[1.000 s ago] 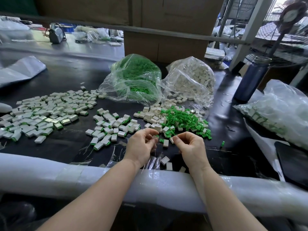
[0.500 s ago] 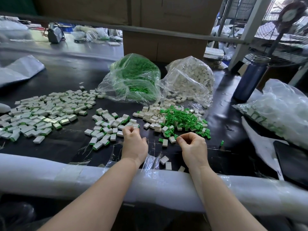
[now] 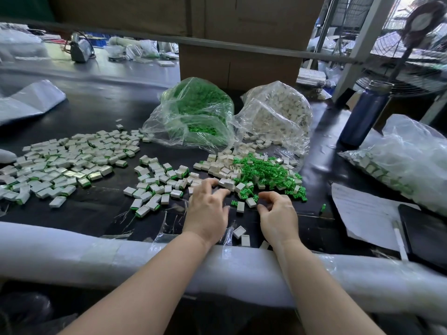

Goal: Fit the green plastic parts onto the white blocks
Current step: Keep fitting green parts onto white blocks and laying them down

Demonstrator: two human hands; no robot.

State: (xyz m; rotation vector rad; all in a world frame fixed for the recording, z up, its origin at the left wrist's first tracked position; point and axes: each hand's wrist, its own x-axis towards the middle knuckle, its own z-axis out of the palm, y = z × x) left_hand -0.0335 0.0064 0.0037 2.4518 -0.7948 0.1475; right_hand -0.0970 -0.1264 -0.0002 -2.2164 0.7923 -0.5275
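Bare forearms, no sleeves, ringless fingers [image 3: 219, 193]

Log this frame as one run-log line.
left hand: open, reaching to loose white blocks | right hand: curled, empty, near green parts | finished pile: left

Both bare forearms extend forward, converging slightly. Left hand [image 3: 207, 209]: palm down, fingers loosely spread and extended forward. Right hand [image 3: 278, 213]: palm down, fingers curled inward, thumb and forefinger bent toward each other; whether they pinch anything cannot be told.
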